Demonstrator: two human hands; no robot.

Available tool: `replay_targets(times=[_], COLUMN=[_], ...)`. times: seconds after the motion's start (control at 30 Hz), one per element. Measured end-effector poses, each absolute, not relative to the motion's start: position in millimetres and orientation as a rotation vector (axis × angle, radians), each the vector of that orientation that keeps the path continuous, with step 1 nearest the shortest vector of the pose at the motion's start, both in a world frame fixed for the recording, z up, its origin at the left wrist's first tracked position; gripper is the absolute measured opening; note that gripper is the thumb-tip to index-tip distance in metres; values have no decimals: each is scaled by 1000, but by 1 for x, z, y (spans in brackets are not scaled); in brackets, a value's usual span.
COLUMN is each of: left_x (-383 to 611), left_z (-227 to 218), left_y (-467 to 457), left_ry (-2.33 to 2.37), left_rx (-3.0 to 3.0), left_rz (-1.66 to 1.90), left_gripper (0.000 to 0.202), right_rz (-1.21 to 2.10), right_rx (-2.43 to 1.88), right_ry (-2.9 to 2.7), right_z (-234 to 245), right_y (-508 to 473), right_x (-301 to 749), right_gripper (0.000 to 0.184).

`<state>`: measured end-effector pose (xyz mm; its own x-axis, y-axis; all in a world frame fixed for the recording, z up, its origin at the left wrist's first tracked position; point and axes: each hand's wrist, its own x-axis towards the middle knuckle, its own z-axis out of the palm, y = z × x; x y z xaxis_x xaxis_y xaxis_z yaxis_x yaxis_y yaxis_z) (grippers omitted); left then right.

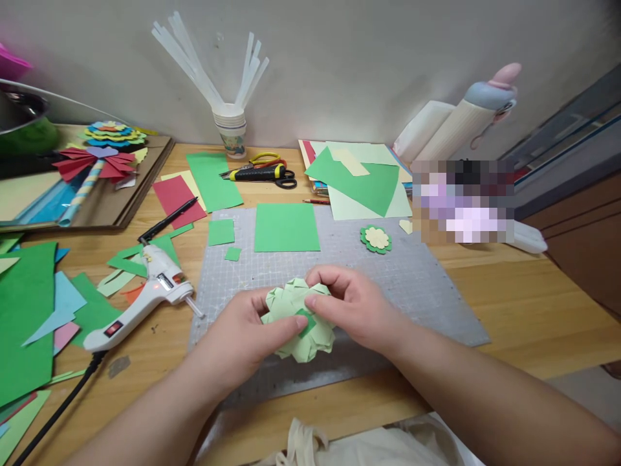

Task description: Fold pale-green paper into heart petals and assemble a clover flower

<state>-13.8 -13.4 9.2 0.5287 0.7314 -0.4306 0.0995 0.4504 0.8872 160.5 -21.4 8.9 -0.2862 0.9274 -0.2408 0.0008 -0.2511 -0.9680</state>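
Between my two hands is a pale green folded paper flower [286, 343] with a scalloped edge, raised just over the grey cutting mat [412, 310]. My left hand [252, 330] grips its left side, the thumb lying on a small dark green paper piece [306, 325] at the flower's middle. My right hand [354, 304] pinches the upper right edge, thumb on top and fingers behind. Beyond the hands, a large green paper square [287, 228] and two smaller green squares [221, 232] lie on the mat. A green and cream paper flower [376, 239] rests to the right.
A white glue gun [145, 301] with a black cord lies left of the mat among paper scraps. Behind stand paper cups [233, 133] holding clear glue sticks, with scissors and a black-and-yellow cutter [257, 173] nearby. Stacked paper [363, 188] lies at back right.
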Motion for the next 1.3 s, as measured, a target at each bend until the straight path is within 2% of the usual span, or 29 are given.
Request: replay_targets(times=[0.17, 0.23, 0.3, 0.43, 0.5, 0.63, 0.87, 1.2, 1.3], left_x=[-15, -14, -14, -14, -15, -14, -12, -16, -16], left_z=[8, 8, 8, 9, 10, 12, 12, 10, 9], left_y=[-15, -14, -14, -15, -16, -18, -19, -17, -15], left_ry=[962, 1000, 1040, 1156, 1202, 1222, 1220, 1296, 1274], left_rx=[1106, 1094, 1072, 1254, 1464, 1763, 1921, 1529, 1342], left_rz=[558, 622, 677, 800, 882, 964, 960, 891, 926], left_gripper=[16, 16, 17, 15, 10, 15, 19, 11, 18], right_rz=[1648, 1553, 1207, 266, 70, 40, 51, 206, 250], right_rx=[-1143, -1116, -1133, -1132, -1165, -1224, -1228, -1316, -1448], right_ry=[-1277, -1317, -1432, -1774, -1906, -2005, -2023, -1823, -1833], right_z=[6, 6, 7, 13, 15, 12, 8, 14, 25], right_y=[-21, -23, -25, -31, -33, -35, -33, -22, -4], right_x=[161, 162, 163, 164, 164, 162, 159, 168, 193], right_gripper=[17, 17, 17, 13, 8, 5, 6, 18, 18])
